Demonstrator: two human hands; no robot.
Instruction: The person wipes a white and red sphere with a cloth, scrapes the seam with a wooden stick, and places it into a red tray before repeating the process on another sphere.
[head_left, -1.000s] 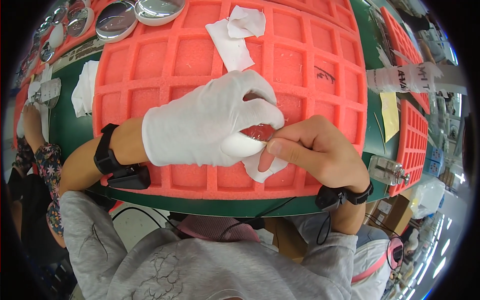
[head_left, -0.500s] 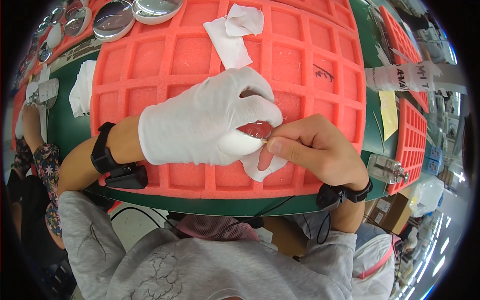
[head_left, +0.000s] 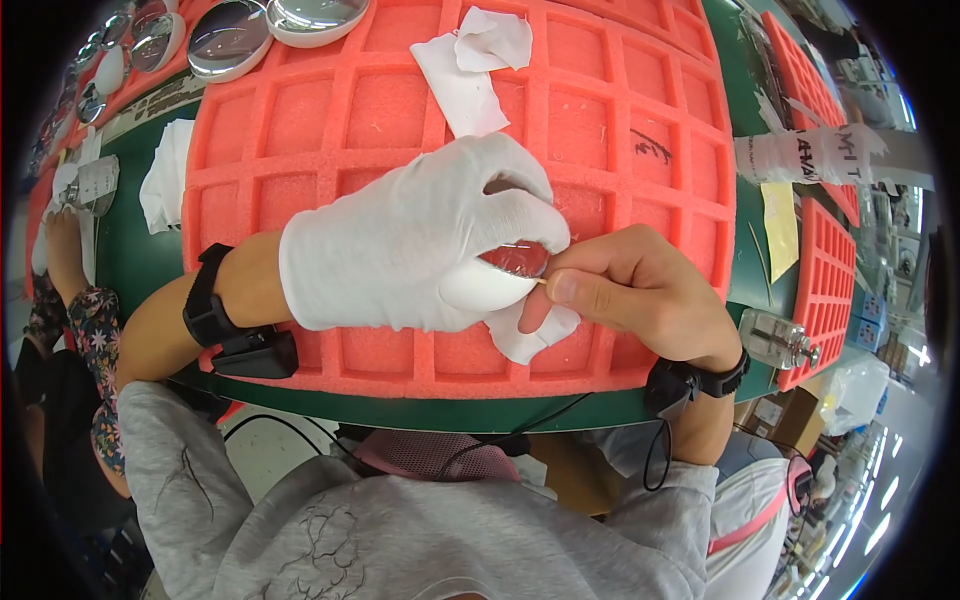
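Observation:
My left hand (head_left: 400, 240), in a white cotton glove, is closed around a rounded white-backed mirror (head_left: 485, 290). Its shiny face reflects the red foam, and most of it is hidden by the gloved fingers. My bare right hand (head_left: 645, 295) pinches a thin pale stick (head_left: 541, 281) between thumb and forefinger, its end at the mirror's edge. The stick's tip is too small to make out. Just under the hands lies a piece of white cloth (head_left: 530, 345) on the red foam tray (head_left: 500, 385).
Crumpled white cloths (head_left: 465, 95) lie farther back on the tray. Similar mirrors (head_left: 228, 42) sit at the upper left. A glass bottle with a metal top (head_left: 775, 340) and a yellow paper (head_left: 780, 230) are on the right. A co-worker's arm (head_left: 68, 255) shows at the far left.
My right hand has shifted slightly to the right along the mirror's edge, with the stick still pinched. The left hand keeps its hold, almost unmoved.

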